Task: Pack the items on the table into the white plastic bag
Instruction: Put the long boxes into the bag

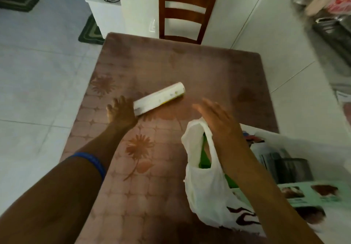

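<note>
My left hand [121,110] lies on the worktop [190,69] with fingers spread, its grip touching the near end of the white tube [159,98], not closed round it. The tube lies flat, slanting away to the right. My right hand [218,118] is open and flat above the bag [207,186] (something green shows inside), holding nothing.
</note>
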A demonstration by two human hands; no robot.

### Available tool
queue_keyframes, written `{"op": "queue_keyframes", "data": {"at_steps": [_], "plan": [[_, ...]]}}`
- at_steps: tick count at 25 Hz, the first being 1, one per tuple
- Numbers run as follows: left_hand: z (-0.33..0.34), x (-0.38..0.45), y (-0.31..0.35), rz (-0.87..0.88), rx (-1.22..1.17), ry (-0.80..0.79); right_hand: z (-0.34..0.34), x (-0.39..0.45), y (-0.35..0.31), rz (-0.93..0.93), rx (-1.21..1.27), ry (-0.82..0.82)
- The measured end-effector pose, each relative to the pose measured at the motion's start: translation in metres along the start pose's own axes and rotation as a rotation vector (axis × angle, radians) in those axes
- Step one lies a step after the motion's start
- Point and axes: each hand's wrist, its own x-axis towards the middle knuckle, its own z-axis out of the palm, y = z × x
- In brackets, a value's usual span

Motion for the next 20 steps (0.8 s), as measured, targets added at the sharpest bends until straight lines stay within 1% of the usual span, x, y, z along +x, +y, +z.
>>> {"op": "queue_keyframes", "data": {"at_steps": [2, 3, 4, 5, 6, 7, 8, 10, 12, 14, 16, 18, 19, 20], "plan": [[0.001, -0.009, 0.004, 0.025, 0.041, -0.047, -0.002, -0.008, 0.009, 0.009, 0.057, 0.044], [0.0, -0.022, 0.004, 0.01, -0.012, -0.093, -0.008, -0.015, 0.009, 0.069, 0.144, 0.052], [-0.001, -0.038, 0.006, -0.019, -0.122, -0.138, -0.015, -0.026, 0.01, 0.136, 0.256, 0.056], [-0.003, -0.058, 0.007, -0.065, -0.282, -0.179, -0.023, -0.036, 0.012, 0.203, 0.35, 0.058], [-0.005, -0.082, 0.011, -0.115, -0.468, -0.204, -0.032, -0.046, 0.014, 0.265, 0.427, 0.071], [-0.011, -0.106, 0.018, -0.152, -0.656, -0.194, -0.042, -0.054, 0.018, 0.323, 0.5, 0.098], [-0.02, -0.129, 0.029, -0.177, -0.843, -0.152, -0.05, -0.059, 0.024, 0.378, 0.576, 0.127], [-0.056, -0.17, 0.053, -0.185, -1.174, -0.013, -0.068, -0.067, 0.034, 0.432, 0.695, 0.114], [-0.116, -0.202, 0.074, -0.104, -1.373, 0.139, -0.086, -0.068, 0.034, 0.381, 0.865, 0.058], [-0.173, -0.23, 0.089, 0.059, -1.419, 0.209, -0.107, -0.063, 0.022, 0.276, 1.029, 0.002], [-0.207, -0.257, 0.111, 0.265, -1.361, 0.184, -0.132, -0.062, 0.014, 0.168, 1.206, -0.016], [-0.215, -0.279, 0.137, 0.409, -1.271, 0.081, -0.153, -0.065, 0.012, 0.104, 1.408, -0.023], [-0.212, -0.287, 0.148, 0.447, -1.225, 0.039, -0.159, -0.069, 0.014, 0.092, 1.456, -0.01], [-0.207, -0.291, 0.156, 0.454, -1.191, 0.033, -0.162, -0.074, 0.02, 0.097, 1.463, 0.008]]}}
